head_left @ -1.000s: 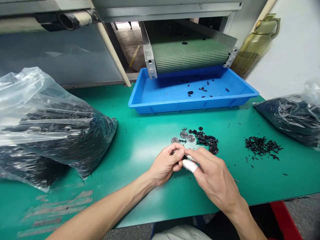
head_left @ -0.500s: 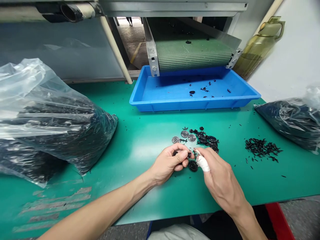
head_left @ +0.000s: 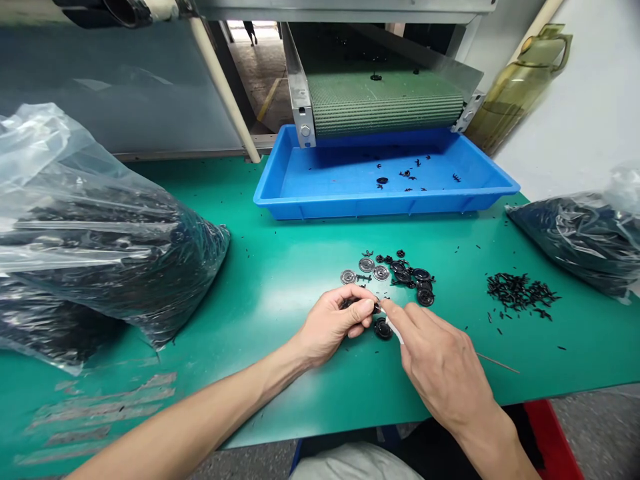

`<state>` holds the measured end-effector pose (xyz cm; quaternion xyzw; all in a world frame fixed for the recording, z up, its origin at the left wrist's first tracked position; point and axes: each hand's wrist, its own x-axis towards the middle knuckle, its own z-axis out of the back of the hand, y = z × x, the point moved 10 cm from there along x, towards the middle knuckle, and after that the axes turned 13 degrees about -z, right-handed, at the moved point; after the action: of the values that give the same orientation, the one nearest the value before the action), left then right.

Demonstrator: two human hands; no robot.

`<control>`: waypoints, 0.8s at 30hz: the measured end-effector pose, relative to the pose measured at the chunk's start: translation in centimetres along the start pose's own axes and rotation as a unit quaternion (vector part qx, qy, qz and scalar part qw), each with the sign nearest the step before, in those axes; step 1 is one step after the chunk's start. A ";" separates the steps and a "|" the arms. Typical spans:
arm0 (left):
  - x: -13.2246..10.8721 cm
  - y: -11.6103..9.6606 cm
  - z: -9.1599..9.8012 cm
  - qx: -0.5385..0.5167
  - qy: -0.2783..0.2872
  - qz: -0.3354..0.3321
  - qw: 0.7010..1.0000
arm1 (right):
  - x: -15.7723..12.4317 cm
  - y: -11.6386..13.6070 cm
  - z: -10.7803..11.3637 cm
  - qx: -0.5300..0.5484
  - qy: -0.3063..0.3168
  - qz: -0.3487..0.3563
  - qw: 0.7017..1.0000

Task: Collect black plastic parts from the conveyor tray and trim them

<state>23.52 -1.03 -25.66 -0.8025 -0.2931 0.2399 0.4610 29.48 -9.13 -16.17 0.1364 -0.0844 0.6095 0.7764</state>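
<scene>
Blue plastic tray [head_left: 385, 208] holds a scatter of small black parts [head_left: 405, 174].

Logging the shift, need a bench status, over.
Left hand pinching small black plastic part. Right hand fingertips at it, one finger wrapped white. Black plastic disc on green mat just below.
</scene>
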 end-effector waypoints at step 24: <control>-0.2 -1.0 0.1 -0.054 -0.059 -0.058 0.995 | -1.9 -4.2 -2.0 0.172 0.014 -0.158 0.972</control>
<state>23.07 -0.72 -24.82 -0.7922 -0.3785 0.2434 0.4123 32.99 -11.19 -19.14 0.2704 0.0551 0.4868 0.8288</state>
